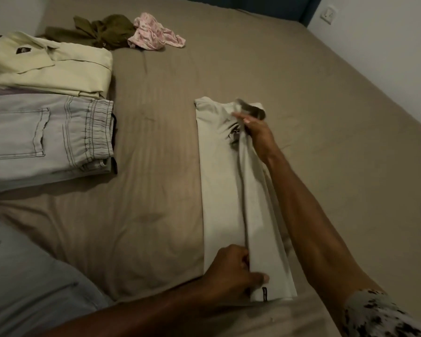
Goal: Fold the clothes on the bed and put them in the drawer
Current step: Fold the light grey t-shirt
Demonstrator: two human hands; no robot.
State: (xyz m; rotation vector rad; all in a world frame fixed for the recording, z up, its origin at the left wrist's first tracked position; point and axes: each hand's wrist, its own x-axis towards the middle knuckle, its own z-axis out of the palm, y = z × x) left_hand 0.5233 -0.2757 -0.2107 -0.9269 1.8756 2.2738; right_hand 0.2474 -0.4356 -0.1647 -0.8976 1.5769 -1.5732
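Note:
A pale grey T-shirt (pixel 219 181) lies lengthwise on the brown bed (pixel 156 142), its right side lifted and folded over toward the middle. My right hand (pixel 255 132) grips the folded edge near the collar end. My left hand (pixel 231 271) pinches the same edge at the hem, close to me. A small black label shows at the hem. No drawer is in view.
Folded light denim trousers (pixel 46 139) and a folded cream shirt (pixel 54 64) sit at the left. An olive garment (pixel 102 30) and a pink patterned one (pixel 153 32) lie crumpled at the far side. A white wall with a socket (pixel 328 13) runs along the right.

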